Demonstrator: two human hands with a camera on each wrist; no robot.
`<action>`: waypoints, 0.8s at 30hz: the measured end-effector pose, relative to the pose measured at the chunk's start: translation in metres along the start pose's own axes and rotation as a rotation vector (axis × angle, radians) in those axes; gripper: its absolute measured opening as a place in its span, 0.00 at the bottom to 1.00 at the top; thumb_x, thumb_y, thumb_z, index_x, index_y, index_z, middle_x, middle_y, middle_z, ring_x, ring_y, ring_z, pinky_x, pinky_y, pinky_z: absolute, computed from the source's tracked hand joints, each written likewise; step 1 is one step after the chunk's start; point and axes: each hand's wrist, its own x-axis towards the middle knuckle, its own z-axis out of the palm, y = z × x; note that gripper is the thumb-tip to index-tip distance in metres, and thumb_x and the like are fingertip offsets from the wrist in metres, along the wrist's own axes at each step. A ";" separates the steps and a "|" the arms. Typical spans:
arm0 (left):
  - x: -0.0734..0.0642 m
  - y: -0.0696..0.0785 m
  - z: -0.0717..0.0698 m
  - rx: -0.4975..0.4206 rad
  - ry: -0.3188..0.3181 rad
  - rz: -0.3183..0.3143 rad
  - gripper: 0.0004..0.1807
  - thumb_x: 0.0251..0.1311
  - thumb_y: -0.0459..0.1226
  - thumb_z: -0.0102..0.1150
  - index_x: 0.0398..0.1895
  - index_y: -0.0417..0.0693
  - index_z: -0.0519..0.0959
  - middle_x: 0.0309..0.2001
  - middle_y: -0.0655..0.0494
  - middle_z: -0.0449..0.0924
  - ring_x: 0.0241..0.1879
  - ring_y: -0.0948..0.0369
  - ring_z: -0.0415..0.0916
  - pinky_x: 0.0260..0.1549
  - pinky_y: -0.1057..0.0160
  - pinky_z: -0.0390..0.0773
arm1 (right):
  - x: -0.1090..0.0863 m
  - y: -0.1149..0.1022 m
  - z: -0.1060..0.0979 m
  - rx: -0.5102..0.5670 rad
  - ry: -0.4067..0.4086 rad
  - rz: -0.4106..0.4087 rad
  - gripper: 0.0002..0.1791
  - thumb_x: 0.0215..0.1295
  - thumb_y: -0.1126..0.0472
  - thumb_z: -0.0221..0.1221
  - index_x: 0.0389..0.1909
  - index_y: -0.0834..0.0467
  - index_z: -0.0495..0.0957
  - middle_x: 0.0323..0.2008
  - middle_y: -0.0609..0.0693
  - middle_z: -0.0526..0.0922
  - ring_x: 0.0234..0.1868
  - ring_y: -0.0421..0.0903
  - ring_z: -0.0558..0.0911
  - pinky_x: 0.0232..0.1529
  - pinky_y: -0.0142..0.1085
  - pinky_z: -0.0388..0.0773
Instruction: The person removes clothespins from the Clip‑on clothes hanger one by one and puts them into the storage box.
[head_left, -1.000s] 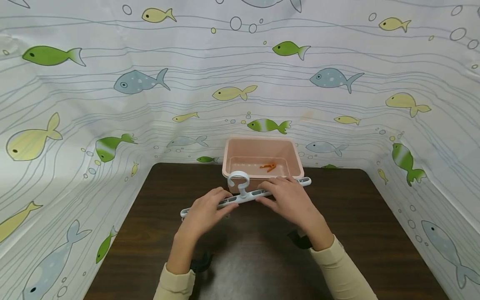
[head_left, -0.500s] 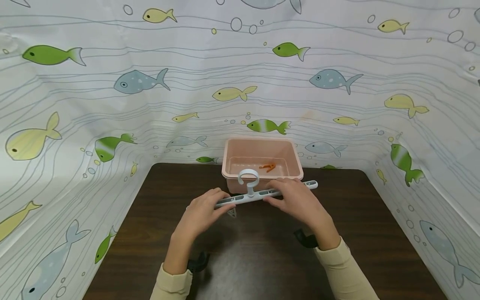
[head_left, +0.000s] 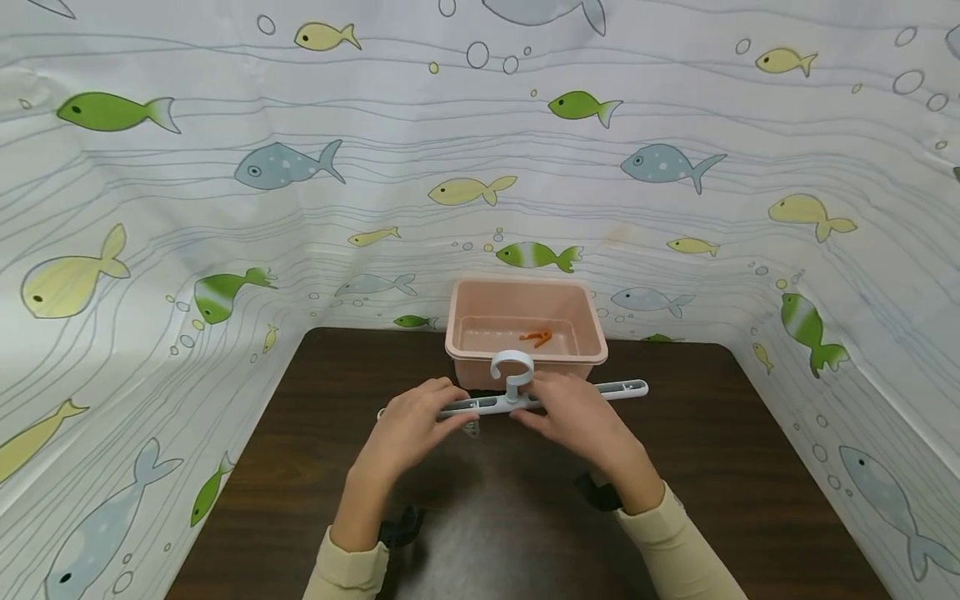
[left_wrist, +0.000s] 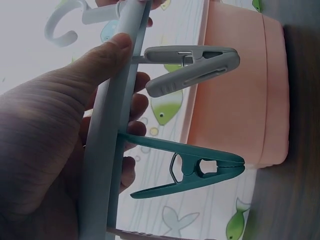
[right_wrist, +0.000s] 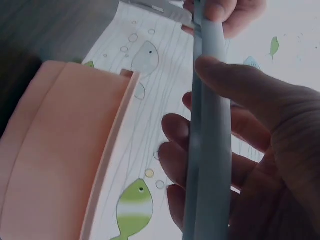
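A pale grey clip hanger (head_left: pixel 624 389) with a round hook (head_left: pixel 513 360) is held level above the table by both hands. My left hand (head_left: pixel 405 425) grips the bar left of the hook, thumb on the near side and fingers curled behind. Right beside the hook, my right hand (head_left: pixel 576 417) grips the other half the same way. Under the bar in the left wrist view hang a grey clothespin (left_wrist: pixel 192 72) and a teal clothespin (left_wrist: pixel 187 165); a third, pinkish one (left_wrist: pixel 145 235) is mostly cut off. No clothespin shows below the right hand's stretch of bar (right_wrist: pixel 212 130).
Just beyond the hanger, a pink plastic bin (head_left: pixel 468 372) stands at the back of the dark wooden table (head_left: pixel 285 467). An orange clothespin (head_left: pixel 537 337) lies inside it. Fish-patterned sheeting (head_left: pixel 390 200) walls the table at the back and sides.
The hanger has shifted to the right, and its right end has dropped, so the bar is more level. My right hand has moved along the bar closer to the hook.
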 end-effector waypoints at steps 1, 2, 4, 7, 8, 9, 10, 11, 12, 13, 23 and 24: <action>-0.001 0.000 0.000 0.000 0.000 0.000 0.14 0.66 0.52 0.74 0.48 0.57 0.88 0.41 0.66 0.82 0.35 0.67 0.76 0.37 0.61 0.79 | 0.000 -0.001 0.002 -0.011 0.003 -0.003 0.15 0.67 0.44 0.74 0.45 0.48 0.86 0.41 0.41 0.90 0.36 0.40 0.87 0.40 0.41 0.84; -0.001 0.000 0.000 -0.004 0.001 -0.001 0.14 0.66 0.52 0.74 0.47 0.57 0.88 0.41 0.66 0.82 0.35 0.66 0.76 0.36 0.61 0.79 | -0.001 -0.001 0.002 -0.015 0.003 -0.004 0.15 0.67 0.44 0.74 0.44 0.48 0.85 0.40 0.41 0.89 0.34 0.39 0.86 0.38 0.40 0.84; -0.002 0.000 -0.001 -0.010 0.003 -0.008 0.14 0.65 0.52 0.75 0.47 0.57 0.88 0.40 0.66 0.82 0.35 0.67 0.76 0.36 0.61 0.79 | -0.002 -0.001 0.004 -0.022 0.003 -0.006 0.15 0.67 0.42 0.73 0.44 0.47 0.85 0.39 0.40 0.88 0.33 0.38 0.85 0.36 0.39 0.83; -0.003 0.000 -0.002 -0.017 0.007 -0.024 0.14 0.64 0.52 0.76 0.46 0.58 0.88 0.40 0.67 0.81 0.34 0.67 0.75 0.35 0.62 0.78 | -0.003 0.000 0.005 -0.019 0.004 -0.005 0.14 0.67 0.42 0.73 0.43 0.46 0.84 0.38 0.39 0.88 0.32 0.37 0.83 0.35 0.38 0.81; -0.004 0.000 -0.002 -0.017 0.010 -0.027 0.14 0.63 0.52 0.76 0.46 0.58 0.87 0.40 0.68 0.81 0.34 0.68 0.75 0.35 0.63 0.78 | -0.003 0.000 0.005 -0.016 0.002 -0.006 0.14 0.68 0.42 0.72 0.43 0.45 0.84 0.38 0.38 0.88 0.32 0.37 0.83 0.35 0.38 0.80; -0.004 0.000 -0.002 -0.016 0.011 -0.029 0.15 0.63 0.53 0.76 0.46 0.59 0.87 0.40 0.68 0.81 0.33 0.68 0.74 0.34 0.64 0.77 | -0.004 0.001 0.006 -0.013 0.003 -0.006 0.14 0.68 0.41 0.72 0.44 0.45 0.84 0.38 0.38 0.88 0.33 0.36 0.82 0.35 0.37 0.80; -0.004 0.000 -0.002 -0.013 0.013 -0.029 0.15 0.63 0.53 0.76 0.46 0.59 0.87 0.40 0.68 0.81 0.33 0.68 0.74 0.34 0.64 0.77 | -0.004 0.001 0.006 -0.005 0.003 -0.007 0.14 0.68 0.42 0.72 0.44 0.45 0.84 0.39 0.38 0.88 0.33 0.36 0.82 0.35 0.37 0.80; -0.004 0.000 -0.002 -0.012 0.015 -0.031 0.15 0.63 0.53 0.77 0.46 0.58 0.87 0.40 0.68 0.80 0.33 0.68 0.74 0.33 0.65 0.77 | -0.005 0.002 0.006 0.001 0.004 -0.008 0.14 0.68 0.42 0.72 0.44 0.45 0.84 0.39 0.38 0.88 0.33 0.36 0.82 0.35 0.37 0.80; -0.004 0.001 -0.002 -0.011 0.014 -0.034 0.16 0.63 0.54 0.77 0.46 0.58 0.87 0.40 0.68 0.80 0.33 0.68 0.73 0.33 0.65 0.76 | -0.005 0.003 0.006 0.010 0.004 -0.009 0.14 0.68 0.42 0.72 0.45 0.44 0.84 0.39 0.38 0.88 0.34 0.36 0.82 0.35 0.36 0.79; -0.004 0.001 -0.002 -0.008 0.020 -0.033 0.16 0.62 0.54 0.77 0.46 0.59 0.87 0.40 0.68 0.80 0.33 0.68 0.73 0.33 0.65 0.77 | -0.006 0.003 0.006 0.018 0.007 -0.010 0.14 0.68 0.42 0.72 0.45 0.44 0.84 0.39 0.38 0.88 0.34 0.36 0.82 0.35 0.36 0.79; -0.009 -0.005 -0.015 0.019 0.097 -0.027 0.16 0.58 0.52 0.80 0.44 0.60 0.86 0.39 0.69 0.81 0.33 0.68 0.74 0.36 0.62 0.79 | -0.012 0.009 0.001 0.064 0.042 0.004 0.14 0.68 0.44 0.73 0.49 0.43 0.85 0.43 0.37 0.89 0.41 0.38 0.87 0.41 0.42 0.84; -0.010 -0.006 -0.017 0.020 0.106 -0.028 0.16 0.58 0.52 0.80 0.44 0.60 0.86 0.39 0.69 0.81 0.33 0.67 0.75 0.36 0.61 0.79 | -0.012 0.010 0.001 0.069 0.047 0.005 0.14 0.68 0.44 0.73 0.49 0.43 0.85 0.44 0.37 0.90 0.42 0.38 0.88 0.42 0.42 0.84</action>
